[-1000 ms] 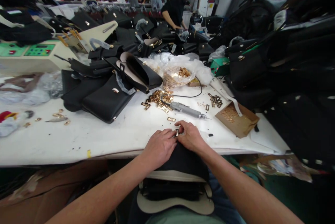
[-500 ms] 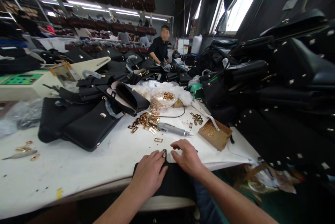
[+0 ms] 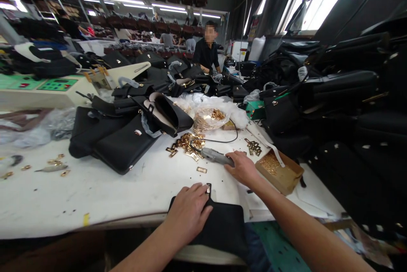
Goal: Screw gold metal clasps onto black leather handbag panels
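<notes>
Right hand (image 3: 243, 168) now on grey tool (image 3: 213, 155), narrow gap to cardboard box (image 3: 290, 179).

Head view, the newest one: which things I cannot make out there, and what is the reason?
- Tip of the grey pen-like tool: hidden by the right hand.
- Whether the right grip is closed: its palm side faces away.
- Full outline of the black flap: partly covered by the left hand.
- Any marking on the lone gold plate: too small.
</notes>
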### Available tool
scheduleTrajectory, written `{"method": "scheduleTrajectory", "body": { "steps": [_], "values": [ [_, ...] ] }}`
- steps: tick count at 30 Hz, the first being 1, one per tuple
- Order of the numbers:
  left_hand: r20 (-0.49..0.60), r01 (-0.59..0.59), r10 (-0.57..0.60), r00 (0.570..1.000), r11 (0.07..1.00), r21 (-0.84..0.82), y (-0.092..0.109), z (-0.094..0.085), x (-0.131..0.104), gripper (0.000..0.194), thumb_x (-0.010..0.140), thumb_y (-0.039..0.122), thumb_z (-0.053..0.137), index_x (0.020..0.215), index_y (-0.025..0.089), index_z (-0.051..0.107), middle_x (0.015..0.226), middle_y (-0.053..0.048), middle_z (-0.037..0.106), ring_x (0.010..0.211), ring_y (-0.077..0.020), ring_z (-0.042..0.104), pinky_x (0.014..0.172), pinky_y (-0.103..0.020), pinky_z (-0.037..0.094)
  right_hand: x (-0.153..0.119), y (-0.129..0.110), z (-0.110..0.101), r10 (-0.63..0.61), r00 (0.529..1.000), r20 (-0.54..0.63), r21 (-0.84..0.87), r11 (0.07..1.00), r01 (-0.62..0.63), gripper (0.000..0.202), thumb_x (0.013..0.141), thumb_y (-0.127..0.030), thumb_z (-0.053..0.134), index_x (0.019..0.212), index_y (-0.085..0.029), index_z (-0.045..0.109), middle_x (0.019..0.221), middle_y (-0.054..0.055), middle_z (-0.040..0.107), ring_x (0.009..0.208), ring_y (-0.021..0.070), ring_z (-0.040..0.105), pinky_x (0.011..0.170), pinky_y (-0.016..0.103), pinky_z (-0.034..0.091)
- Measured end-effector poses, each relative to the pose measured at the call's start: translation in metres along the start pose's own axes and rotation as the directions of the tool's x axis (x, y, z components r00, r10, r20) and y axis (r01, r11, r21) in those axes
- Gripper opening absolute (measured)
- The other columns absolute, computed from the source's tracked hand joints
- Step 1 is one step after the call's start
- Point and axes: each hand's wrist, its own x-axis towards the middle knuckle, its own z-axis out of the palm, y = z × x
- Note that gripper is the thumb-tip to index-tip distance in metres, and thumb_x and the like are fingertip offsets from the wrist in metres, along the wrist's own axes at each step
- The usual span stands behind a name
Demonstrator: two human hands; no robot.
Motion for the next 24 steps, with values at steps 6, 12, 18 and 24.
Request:
{"method": "scheduleTrajectory", "body": {
  "steps": [6,12,18,24],
  "values": [
    [-0.026,-0.003,0.003,1.0,1.0,-0.022,-0.005,0.007,-0.004,0.025,0.095,0.031,0.06,0.117,0.023,0.068,0.142,-0.005,0.061,0.132,-0.03,0.053,0.102,-0.05,0.045,-0.006,-0.008,-0.001,-0.045,0.997,-0.062,-0.042,0.998,0.042,0.036,0.087,-0.026,0.071,0.122,-0.02,0.068,0.113,0.011,0.067,0.109,0.028,0.058,0.095,0.037,0.043],
    [-0.026,-0.007,0.006,1.0,1.0,-0.026,-0.002,0.004,-0.004,0.022,0.095,0.032,0.061,0.114,0.023,0.067,0.136,-0.004,0.064,0.127,-0.0278,0.053,0.099,-0.048,0.044,-0.005,-0.057,0.018,-0.223,0.974,0.046,0.104,0.971,0.217,0.02,0.097,-0.03,0.061,0.112,-0.027,0.073,0.109,0.005,0.068,0.097,0.0216,0.064,0.085,0.031,0.046],
    [-0.025,0.004,-0.005,1.0,1.0,-0.03,0.002,0.0,-0.005,0.022,0.095,0.035,0.061,0.111,0.021,0.067,0.131,-0.006,0.065,0.124,-0.0272,0.054,0.097,-0.046,0.044,0.012,-0.073,0.038,-0.124,0.981,0.151,0.129,0.986,0.105,0.015,0.093,-0.034,0.065,0.099,-0.027,0.077,0.103,0.003,0.069,0.09,0.0189,0.066,0.076,0.028,0.044],
    [-0.027,0.003,-0.004,1.0,1.0,-0.022,0.004,0.0,-0.006,0.02,0.094,0.035,0.061,0.105,0.02,0.068,0.123,-0.005,0.067,0.12,-0.0266,0.056,0.095,-0.046,0.046,0.009,-0.072,0.037,-0.111,0.985,0.135,0.086,0.991,0.1,0.015,0.094,-0.034,0.064,0.096,-0.026,0.076,0.103,0.002,0.069,0.087,0.0179,0.065,0.072,0.027,0.042]
  ]
}}
